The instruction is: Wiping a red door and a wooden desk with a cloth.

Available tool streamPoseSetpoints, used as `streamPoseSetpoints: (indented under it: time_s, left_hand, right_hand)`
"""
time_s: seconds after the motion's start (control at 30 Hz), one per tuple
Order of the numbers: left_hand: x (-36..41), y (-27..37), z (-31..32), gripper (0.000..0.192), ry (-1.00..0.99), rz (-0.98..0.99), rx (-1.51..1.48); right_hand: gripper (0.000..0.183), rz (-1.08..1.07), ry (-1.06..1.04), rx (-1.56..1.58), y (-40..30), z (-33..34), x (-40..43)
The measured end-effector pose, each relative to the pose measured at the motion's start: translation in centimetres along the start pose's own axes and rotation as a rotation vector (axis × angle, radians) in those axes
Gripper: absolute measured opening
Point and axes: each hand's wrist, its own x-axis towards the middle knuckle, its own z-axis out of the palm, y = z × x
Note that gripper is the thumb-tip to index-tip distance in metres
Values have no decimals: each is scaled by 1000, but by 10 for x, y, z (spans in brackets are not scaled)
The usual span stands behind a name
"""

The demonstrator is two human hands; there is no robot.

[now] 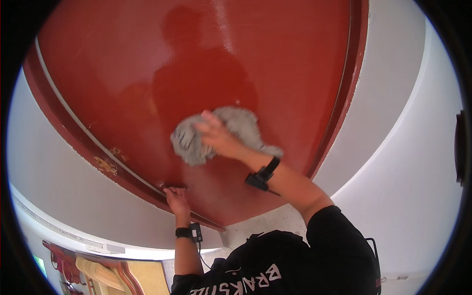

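Observation:
A glossy red door (287,73) fills the middle of the head view. My right hand (217,134), blurred, lies on a grey cloth (239,123) against the door's surface, its fingers spread. The cloth is bunched and wrinkled, with one end trailing toward my wrist. Lower left, my left hand (177,195) has its fingers curled at the door handle (180,187), near the door's edge; the fingers cover part of the handle.
A dark red door frame (70,136) with chipped paint borders the door, and grey-white wall (391,66) lies beyond it. At the lower left, red items (64,258) hang near a yellow panel (147,276). A pale floor (265,223) shows below the door.

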Motion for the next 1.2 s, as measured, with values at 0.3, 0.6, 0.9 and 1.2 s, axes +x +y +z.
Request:
streamPoseSetpoints:
  time_s: [0.3,0.6,0.9,1.2]
  left_hand:
    - [0,0,-2,41,-78,42,20]
    - [-3,-2,5,39,-22,76,55]
    - [-8,-10,23,41,71,61,24]
    - [-16,-2,31,43,-19,159,286]
  right_hand:
    - [50,423,365,-911,141,-285,51]
    - [76,520,370,-728,159,-311,-52]
    - [71,806,101,-561,92,-230,-276]
    - [39,422,696,-514,74,-346,-95]
